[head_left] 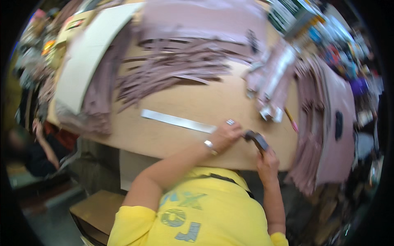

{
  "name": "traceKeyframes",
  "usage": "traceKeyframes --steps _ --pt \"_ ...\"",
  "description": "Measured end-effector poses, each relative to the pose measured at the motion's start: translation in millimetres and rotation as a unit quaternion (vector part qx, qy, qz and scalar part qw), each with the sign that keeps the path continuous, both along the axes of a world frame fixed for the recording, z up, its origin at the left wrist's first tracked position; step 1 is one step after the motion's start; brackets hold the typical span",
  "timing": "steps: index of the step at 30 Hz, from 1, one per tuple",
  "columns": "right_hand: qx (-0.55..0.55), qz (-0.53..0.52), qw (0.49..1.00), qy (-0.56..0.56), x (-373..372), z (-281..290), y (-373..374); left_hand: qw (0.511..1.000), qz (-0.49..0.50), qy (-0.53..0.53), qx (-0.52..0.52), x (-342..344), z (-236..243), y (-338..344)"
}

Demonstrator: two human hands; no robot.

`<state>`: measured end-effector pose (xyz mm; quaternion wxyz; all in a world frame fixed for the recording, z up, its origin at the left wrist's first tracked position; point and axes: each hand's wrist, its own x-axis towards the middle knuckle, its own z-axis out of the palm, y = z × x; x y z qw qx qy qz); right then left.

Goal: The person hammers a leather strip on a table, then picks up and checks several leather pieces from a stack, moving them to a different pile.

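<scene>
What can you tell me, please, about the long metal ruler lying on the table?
The metal ruler is a long, thin, flat, silvery strip. It lies on the bare tan tabletop, slanting slightly down toward the right. Its left end is free; the left hand rests over its right end, hiding it. Any markings are too blurred to see.

Ruler [177, 121]: bright metal, smooth, slightly glossy.
Tabletop [184, 102]: tan board, matt (wood-like).
Strips [172, 65]: mauve, matt sheet material (leather or cloth, unclear).
</scene>
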<state>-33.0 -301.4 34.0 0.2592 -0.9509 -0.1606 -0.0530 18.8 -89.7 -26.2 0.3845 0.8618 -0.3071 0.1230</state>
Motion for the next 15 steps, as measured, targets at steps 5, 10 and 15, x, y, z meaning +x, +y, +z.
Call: traceKeyframes --steps 5,10,15 --pt "-0.034 0.009 0.999 0.038 -9 -5 -7 0.999 0.019 -0.050 -0.012 -2 -7 -3" --pt "0.005 0.001 1.000 0.004 -7 -6 -3 0.995 0.042 -0.086 0.005 -3 -18 -14" --pt "-0.042 -0.005 0.993 0.111 0 -7 -21 0.992 0.061 -0.109 0.023 -2 -20 -16"
